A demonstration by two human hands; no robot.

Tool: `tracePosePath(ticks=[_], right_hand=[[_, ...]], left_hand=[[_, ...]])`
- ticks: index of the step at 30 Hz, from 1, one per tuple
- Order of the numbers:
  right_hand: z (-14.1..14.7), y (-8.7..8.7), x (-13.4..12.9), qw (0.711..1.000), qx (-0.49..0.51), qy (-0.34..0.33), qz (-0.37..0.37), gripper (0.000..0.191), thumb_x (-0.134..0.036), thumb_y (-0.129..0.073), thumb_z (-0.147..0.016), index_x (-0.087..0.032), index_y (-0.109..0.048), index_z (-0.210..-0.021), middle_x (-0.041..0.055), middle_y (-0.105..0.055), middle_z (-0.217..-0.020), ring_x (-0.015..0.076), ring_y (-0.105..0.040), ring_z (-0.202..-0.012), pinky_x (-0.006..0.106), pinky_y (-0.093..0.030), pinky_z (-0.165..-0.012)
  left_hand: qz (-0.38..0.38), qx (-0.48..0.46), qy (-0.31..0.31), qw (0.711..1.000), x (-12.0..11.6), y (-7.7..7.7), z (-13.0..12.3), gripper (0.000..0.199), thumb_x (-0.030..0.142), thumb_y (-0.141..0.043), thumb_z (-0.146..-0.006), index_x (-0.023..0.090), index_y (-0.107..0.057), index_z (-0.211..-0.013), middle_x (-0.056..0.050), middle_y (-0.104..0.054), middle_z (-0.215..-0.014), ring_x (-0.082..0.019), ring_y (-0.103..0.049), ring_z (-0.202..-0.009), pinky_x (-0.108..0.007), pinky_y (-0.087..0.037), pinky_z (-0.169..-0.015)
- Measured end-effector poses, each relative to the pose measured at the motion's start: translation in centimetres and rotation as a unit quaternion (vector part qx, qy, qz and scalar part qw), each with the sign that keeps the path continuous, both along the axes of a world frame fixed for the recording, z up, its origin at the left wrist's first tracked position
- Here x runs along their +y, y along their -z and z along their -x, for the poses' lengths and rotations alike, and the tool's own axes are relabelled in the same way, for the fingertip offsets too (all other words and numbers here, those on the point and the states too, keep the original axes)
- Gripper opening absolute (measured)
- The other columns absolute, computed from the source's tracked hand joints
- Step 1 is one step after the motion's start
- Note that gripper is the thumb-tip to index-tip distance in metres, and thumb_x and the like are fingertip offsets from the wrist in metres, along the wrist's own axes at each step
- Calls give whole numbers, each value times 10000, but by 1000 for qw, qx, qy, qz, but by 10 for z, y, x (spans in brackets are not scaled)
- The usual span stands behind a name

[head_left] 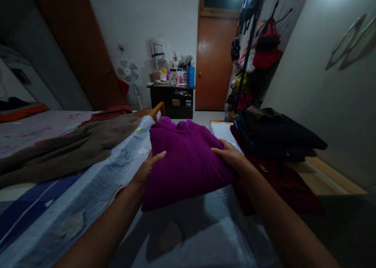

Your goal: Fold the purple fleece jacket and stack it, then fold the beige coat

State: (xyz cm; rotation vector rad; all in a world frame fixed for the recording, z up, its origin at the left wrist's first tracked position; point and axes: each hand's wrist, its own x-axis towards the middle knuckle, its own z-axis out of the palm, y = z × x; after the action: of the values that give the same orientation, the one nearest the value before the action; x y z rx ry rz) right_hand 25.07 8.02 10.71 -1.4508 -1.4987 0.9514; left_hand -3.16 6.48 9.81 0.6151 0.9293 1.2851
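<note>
A folded purple jacket (182, 162), held between two hands above the bed (214, 236).
The left hand (143, 173) grips the jacket's left side and the right hand (233, 156) its right side, fingers partly closed on the cloth with the thumbs on top; the fingers underneath are hidden, so how far they spread cannot be told. The zipped front faces up, collar away from the person. At the bed's right side are a dark clothes pile (276, 136) and dark red clothing (279, 181); toward its left lies a brown garment (94, 140). Even support from both sides, a light squeeze and a level carry would probably suit the soft bundle best, since a drooping near edge could loosen the folds.
</note>
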Motion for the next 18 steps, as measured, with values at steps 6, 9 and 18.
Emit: tracePosePath(ticks=[6, 9, 18], right_hand=[[-54, -50, -2, 997, 25, 38, -68, 464, -286, -691, -744, -185, -567, -1180, 64, -689, -1129, 217, -655, -972, 353, -525, -871], [-87, -69, -7, 992, 9, 59, -113, 488, -296, -706, -742, -197, -564, -1198, 60, -674, -1178, 217, -648, -1002, 369, -519, -905], [-189, -126, -22, 974, -33, 183, -126, 461, -293, -722, -728, -220, -620, -1171, 60, -701, -1088, 200, -663, -845, 355, -558, -793]], left_hand=[[-172, 11, 68, 983, 26, -33, -57, 675, 218, -728, -740, 259, -481, -1367, -67, -639, -1272, -258, -632, -1121, -432, -456, -1043], [-199, 1, 100, 975, 39, -44, -91, 682, 211, -716, -751, 262, -453, -1378, -73, -629, -1282, -252, -638, -1101, -437, -457, -1035], [-241, -75, 188, 949, 83, -82, -214, 676, 139, -697, -739, 248, -447, -1358, -76, -632, -1258, -227, -647, -1034, -437, -462, -1004]])
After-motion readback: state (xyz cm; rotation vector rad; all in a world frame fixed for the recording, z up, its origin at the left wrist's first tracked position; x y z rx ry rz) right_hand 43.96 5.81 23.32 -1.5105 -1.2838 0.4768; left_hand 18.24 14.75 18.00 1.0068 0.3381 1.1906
